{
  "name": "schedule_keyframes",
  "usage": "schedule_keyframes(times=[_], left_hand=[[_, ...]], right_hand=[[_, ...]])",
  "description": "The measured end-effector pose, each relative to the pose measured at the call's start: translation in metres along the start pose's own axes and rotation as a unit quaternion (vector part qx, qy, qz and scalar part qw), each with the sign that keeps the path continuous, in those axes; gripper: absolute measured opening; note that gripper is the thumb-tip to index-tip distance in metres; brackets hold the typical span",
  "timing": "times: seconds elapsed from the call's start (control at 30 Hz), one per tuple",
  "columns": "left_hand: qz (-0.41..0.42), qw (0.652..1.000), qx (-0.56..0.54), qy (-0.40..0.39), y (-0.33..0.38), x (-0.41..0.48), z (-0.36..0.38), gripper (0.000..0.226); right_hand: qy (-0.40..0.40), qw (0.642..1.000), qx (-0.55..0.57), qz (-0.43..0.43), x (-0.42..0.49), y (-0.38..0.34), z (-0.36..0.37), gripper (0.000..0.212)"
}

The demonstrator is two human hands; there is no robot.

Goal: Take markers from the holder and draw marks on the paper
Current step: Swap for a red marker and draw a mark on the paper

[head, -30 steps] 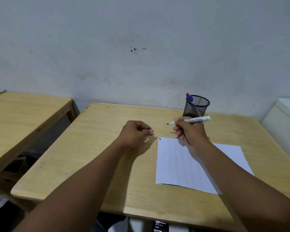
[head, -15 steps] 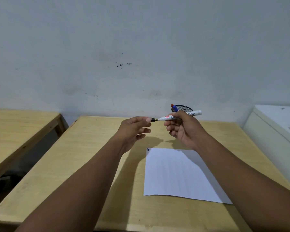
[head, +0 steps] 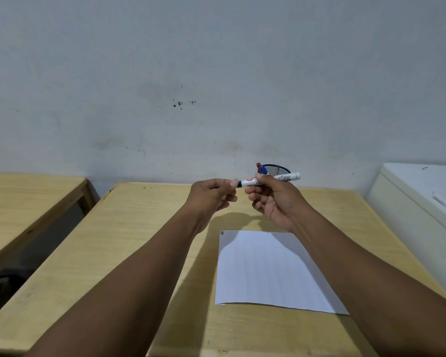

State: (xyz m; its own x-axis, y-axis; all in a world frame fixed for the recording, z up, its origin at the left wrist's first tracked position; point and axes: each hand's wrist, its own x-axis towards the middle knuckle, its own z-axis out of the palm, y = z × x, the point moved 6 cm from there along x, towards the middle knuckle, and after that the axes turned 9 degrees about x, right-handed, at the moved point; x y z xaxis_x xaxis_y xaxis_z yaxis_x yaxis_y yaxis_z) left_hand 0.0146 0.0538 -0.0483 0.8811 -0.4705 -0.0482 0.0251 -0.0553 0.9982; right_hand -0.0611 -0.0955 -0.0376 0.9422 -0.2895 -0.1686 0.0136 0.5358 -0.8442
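My right hand (head: 273,202) grips a white marker (head: 286,177) level in the air above the table. My left hand (head: 211,195) pinches the black cap (head: 239,183) at the marker's left end. The cap is pressed against the barrel. Behind my right hand stands a black mesh holder (head: 277,169), mostly hidden, with a blue marker (head: 262,169) and a red one (head: 258,164) sticking out. A white paper (head: 268,269) lies flat on the wooden table (head: 139,240) below my hands, with two small dark marks (head: 222,232) at its top left corner.
A second wooden table (head: 23,202) stands to the left across a gap. A white cabinet (head: 422,207) sits at the right edge of the table. A grey wall (head: 216,86) rises directly behind the table.
Both hands rose from the paper and table. My left hand came up to the marker's tip with the black cap, and the cap now sits against the barrel.
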Motion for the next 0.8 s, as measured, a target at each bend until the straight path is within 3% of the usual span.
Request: schedule_keyframes(times=[0.13, 0.23, 0.37, 0.6, 0.8], left_hand=[[0.039, 0.998, 0.038, 0.023, 0.012, 0.004, 0.0, 0.018], [0.086, 0.987, 0.095, 0.097, 0.032, 0.015, -0.004, 0.015], [0.138, 0.956, 0.205, 0.159, 0.055, 0.028, 0.005, 0.02], [0.193, 0.922, 0.297, 0.158, 0.064, 0.058, 0.044, 0.015], [0.246, 0.877, 0.405, 0.077, 0.056, 0.074, 0.075, 0.023]], right_hand=[[0.005, 0.989, -0.14, 0.053, 0.005, -0.021, -0.005, 0.033], [0.022, 0.945, -0.31, 0.097, 0.007, -0.048, -0.02, 0.057], [0.073, 0.899, -0.429, 0.046, 0.015, -0.085, -0.045, 0.057], [0.073, 0.872, -0.485, 0.012, 0.029, -0.1, -0.059, 0.039], [0.074, 0.87, -0.487, 0.005, 0.045, -0.102, -0.073, 0.031]])
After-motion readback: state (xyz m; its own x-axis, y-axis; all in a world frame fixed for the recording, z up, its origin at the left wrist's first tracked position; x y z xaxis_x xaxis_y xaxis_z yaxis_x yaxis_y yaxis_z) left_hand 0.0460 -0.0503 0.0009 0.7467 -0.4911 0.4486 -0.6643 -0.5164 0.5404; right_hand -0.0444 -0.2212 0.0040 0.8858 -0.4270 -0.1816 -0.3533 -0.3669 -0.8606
